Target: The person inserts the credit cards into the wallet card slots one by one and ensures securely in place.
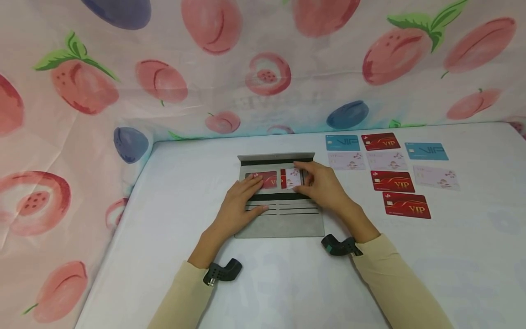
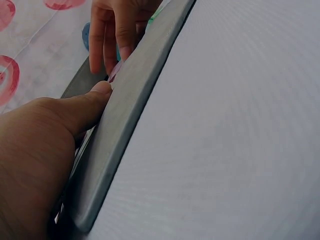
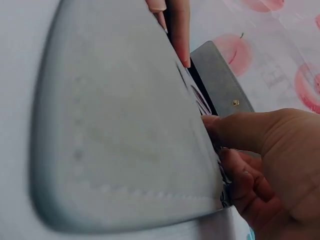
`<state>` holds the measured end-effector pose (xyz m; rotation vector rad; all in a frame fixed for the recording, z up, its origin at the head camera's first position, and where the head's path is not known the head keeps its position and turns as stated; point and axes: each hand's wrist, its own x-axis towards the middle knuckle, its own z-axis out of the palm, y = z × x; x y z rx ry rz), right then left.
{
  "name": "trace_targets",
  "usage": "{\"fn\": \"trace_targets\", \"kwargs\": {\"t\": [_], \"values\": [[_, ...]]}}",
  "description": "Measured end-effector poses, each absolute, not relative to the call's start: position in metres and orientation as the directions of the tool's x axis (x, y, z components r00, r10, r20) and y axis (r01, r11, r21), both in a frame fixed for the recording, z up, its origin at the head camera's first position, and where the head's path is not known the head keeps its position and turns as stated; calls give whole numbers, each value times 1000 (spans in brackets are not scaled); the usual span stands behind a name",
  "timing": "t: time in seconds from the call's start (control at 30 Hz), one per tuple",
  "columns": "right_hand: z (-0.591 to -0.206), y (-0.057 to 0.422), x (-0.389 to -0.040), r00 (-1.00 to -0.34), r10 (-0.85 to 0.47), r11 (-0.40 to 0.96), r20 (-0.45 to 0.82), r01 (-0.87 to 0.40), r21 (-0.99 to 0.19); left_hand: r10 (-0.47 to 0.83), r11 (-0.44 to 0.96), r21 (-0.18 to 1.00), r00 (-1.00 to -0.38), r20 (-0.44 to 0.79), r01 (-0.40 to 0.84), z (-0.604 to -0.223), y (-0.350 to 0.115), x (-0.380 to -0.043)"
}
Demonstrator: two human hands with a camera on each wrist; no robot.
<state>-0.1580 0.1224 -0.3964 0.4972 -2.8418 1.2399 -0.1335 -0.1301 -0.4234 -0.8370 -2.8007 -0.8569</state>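
Observation:
A grey wallet (image 1: pixel 279 227) lies unfolded on the table, with its flap (image 3: pixel 220 67) at the far side and several card slots across it. My left hand (image 1: pixel 236 210) rests on its left part, fingers extended by a red VIP card (image 1: pixel 269 179) and thumb (image 2: pixel 85 107) lower down on the wallet. At the right half, my right hand (image 1: pixel 328 185) pinches a pale pink floral card (image 1: pixel 293 177) between thumb and fingers. A strip of red card (image 1: pixel 283 178) shows at that card's left side. The right fingers partly cover the floral card's right end.
Loose cards lie right of the wallet: blue VIP cards (image 1: pixel 343 142), red VIP cards (image 1: pixel 407 205) and pale floral cards (image 1: pixel 435 177). A white cloth (image 1: pixel 279 283) covers the table. Fruit-patterned fabric (image 1: pixel 164 41) hangs behind and to the left.

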Motion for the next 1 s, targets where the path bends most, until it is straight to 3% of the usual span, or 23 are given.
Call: {"fn": "trace_targets", "kwargs": {"t": [1.0], "values": [[-408, 116, -159, -949, -247, 681, 196, -314, -662, 490, 681, 484, -833, 256, 549, -421, -130, -133]]}}
